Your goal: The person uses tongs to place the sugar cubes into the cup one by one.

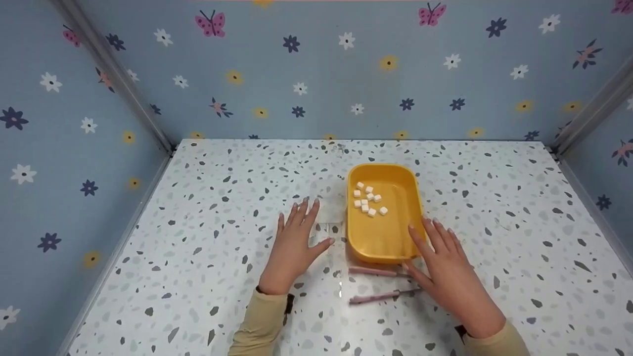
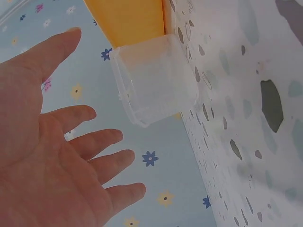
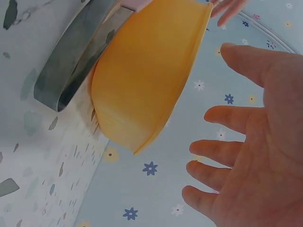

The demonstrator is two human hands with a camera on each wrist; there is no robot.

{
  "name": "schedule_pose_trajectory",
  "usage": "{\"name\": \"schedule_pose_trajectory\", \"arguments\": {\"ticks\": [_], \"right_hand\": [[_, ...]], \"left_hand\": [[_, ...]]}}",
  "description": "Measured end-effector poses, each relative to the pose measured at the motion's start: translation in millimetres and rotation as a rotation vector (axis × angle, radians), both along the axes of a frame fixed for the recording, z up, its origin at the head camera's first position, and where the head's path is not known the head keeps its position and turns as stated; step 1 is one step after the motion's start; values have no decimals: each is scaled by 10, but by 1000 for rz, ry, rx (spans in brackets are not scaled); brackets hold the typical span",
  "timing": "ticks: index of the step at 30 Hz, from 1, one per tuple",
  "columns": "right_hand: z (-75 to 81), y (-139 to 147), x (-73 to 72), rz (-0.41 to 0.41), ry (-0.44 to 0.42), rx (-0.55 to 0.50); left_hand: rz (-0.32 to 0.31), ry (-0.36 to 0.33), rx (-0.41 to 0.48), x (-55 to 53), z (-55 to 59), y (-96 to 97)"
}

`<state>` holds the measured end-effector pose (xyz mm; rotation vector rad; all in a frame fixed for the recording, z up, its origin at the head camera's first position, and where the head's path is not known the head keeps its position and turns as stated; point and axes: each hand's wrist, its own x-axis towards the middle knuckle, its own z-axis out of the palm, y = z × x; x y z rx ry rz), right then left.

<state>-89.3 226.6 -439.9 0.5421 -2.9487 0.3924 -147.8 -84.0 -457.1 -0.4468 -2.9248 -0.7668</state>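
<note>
My left hand [image 1: 292, 247] is held with its fingers straight and spread, holding nothing, left of a yellow tub [image 1: 385, 237]. Near its fingertips stands a small clear plastic container [image 2: 154, 80], beside the tub and hard to make out from the head. Several small white cubes [image 1: 370, 197] lie in the tub's left half. My right hand [image 1: 447, 272], fingers also spread and holding nothing, overlaps the tub's near right corner in the head view. Tongs with pink handles [image 1: 374, 298] lie in front of the tub; their metal bend [image 3: 71, 66] shows in the right wrist view.
The speckled white tabletop [image 1: 222, 217] carries all these things. Blue panels [image 1: 326, 64] with flowers and butterflies wall it at the back and both sides, with metal posts [image 1: 123, 84] at the corners.
</note>
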Motion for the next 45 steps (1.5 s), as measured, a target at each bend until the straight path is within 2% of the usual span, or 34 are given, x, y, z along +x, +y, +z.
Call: {"name": "schedule_pose_trajectory", "arguments": {"ticks": [9,17,24,45], "right_hand": [[6,-59,110,51,36,9],[3,-109,188,58,-7,50],[-18,-142,249,100,27,47],[-151,-273,447,231,-33,73]], "left_hand": [[-1,-9,35,-68,-18,-30],[-23,-27,71,-130,-30,-40],[-25,-38,90,-168,-16,-46],[-41,-69,113,-271,-55,-46]]}}
